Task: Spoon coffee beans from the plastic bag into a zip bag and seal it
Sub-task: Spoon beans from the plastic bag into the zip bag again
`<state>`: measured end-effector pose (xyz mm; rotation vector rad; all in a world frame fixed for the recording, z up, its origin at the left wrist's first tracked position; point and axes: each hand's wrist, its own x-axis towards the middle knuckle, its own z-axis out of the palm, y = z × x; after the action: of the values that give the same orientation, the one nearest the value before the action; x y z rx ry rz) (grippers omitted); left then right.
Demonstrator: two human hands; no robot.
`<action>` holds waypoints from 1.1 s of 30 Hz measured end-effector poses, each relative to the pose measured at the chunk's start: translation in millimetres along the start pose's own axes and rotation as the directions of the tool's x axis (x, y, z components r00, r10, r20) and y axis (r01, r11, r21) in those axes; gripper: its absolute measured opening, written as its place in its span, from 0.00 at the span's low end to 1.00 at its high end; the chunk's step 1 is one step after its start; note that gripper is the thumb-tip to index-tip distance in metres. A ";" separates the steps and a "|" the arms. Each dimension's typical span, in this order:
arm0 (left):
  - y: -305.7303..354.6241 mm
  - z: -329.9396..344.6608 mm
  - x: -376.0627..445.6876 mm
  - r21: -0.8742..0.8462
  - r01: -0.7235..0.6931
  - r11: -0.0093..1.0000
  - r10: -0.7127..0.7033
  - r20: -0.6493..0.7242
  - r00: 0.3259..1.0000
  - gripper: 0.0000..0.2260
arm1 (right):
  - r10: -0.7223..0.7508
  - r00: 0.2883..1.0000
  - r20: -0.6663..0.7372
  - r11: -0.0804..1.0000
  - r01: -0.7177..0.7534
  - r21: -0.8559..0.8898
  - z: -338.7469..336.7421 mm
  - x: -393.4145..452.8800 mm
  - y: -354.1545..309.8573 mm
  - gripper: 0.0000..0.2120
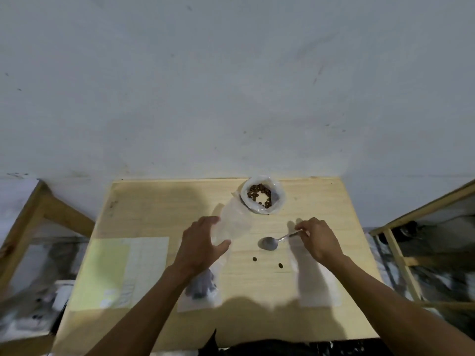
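Evidently the limp, slippery zip bag (pixel 232 222) lies just beyond the left hand's (pixel 203 244) spread, empty fingers (pixel 214 219); right-hand (pixel 318 240) fingers (pixel 304 228) pinch the stiff spoon (pixel 272 241) handle.

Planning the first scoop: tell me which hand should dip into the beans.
Right. The right hand already pinches the spoon, and the plastic bag of beans stands open just beyond it. The left hand rests by the zip bag.
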<state>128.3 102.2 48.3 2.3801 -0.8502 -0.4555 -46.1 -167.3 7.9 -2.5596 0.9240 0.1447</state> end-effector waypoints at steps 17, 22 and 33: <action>20.4 20.3 11.1 -0.034 0.197 0.980 -0.198 -0.043 0.979 0.27 | -0.551 0.778 0.303 0.674 0.628 -0.388 7.4 44.5 -10.5 0.16; 23.1 20.2 15.8 -0.051 0.216 0.975 -0.218 -0.046 0.975 0.27 | -0.483 0.820 0.307 0.834 0.538 -0.125 -22.6 44.7 -8.5 0.04; 21.7 2.6 40.9 0.029 0.035 0.999 -0.036 0.053 0.998 0.27 | -0.163 0.957 0.242 0.986 0.166 0.008 -86.0 71.1 -2.6 0.20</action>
<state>147.2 60.2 54.4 2.4220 -0.8444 -0.5272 7.0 -242.9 70.4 -2.5448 0.6182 0.4044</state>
